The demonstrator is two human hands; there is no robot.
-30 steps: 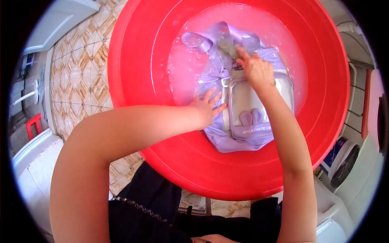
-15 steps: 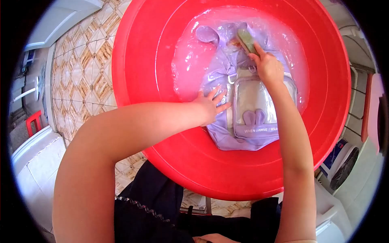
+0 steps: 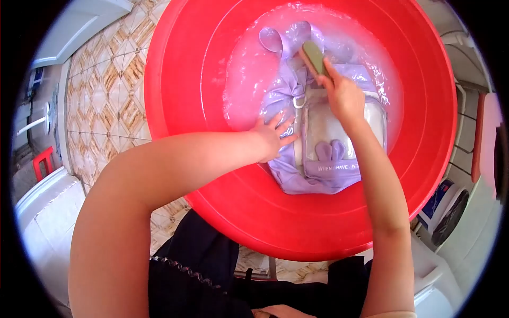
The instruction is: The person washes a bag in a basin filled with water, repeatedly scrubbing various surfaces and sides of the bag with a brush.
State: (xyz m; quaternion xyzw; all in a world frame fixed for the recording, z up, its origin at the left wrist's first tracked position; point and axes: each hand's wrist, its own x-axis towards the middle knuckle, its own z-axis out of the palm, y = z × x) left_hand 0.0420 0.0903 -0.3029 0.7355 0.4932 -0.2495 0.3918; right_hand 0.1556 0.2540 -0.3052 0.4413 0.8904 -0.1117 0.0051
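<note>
A wet lilac backpack [image 3: 331,183] with a clear front pocket and two small bunny ears lies in a large red basin [image 3: 180,69]. Its upper part and straps rest in cloudy, soapy water [image 3: 246,74]. My left hand [image 3: 274,139] is spread flat on the backpack's left side, fingers apart. In my right hand [image 3: 344,98] is a green-backed scrubbing brush [image 3: 314,57], gripped by its near end over the top of the bag. Its bristle side faces left, and I cannot tell whether the bristles touch the cloth.
Patterned tiles [image 3: 106,100] cover the floor left of the basin. A white bucket with a blue label [image 3: 437,204] stands at the lower right. A red-framed object [image 3: 43,161] is at the far left. Part of another hand [image 3: 283,311] shows at the bottom edge.
The brush has moved slightly left and down with my right hand, and its back has turned more into view. The strap loops at the top have shifted. My left hand stays in place.
</note>
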